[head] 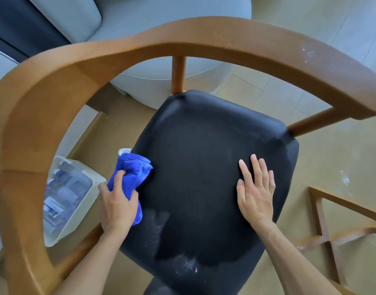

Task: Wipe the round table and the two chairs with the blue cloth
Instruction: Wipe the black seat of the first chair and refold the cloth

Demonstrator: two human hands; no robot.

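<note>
Left hand (116,206) grasping the bunched blue cloth (130,177), fingers curled round it, pressing it against the left edge of the chair's black seat cushion (199,171). Right hand (256,188) released, lying flat with straight fingers on the right part of the same cushion. Wooden chair (44,116) seen from above: its curved back-and-arm rail arcs round the far side of the seat, carried by a round post (178,74) behind the cushion. Pale dusty patches mark the near part of the cushion, between the two forearms; small white specks show on the right end of the rail. Round table (157,86), pale grey, stands just beyond the chair, partly seen through the gap under the rail. White bin (76,211) holding plastic bottles rests on the floor to the left of the seat, visible through the rail's opening. Second wooden frame (323,211) appears at lower right on the tan floor (327,158); which piece of furniture it belongs to cannot be told.
</note>
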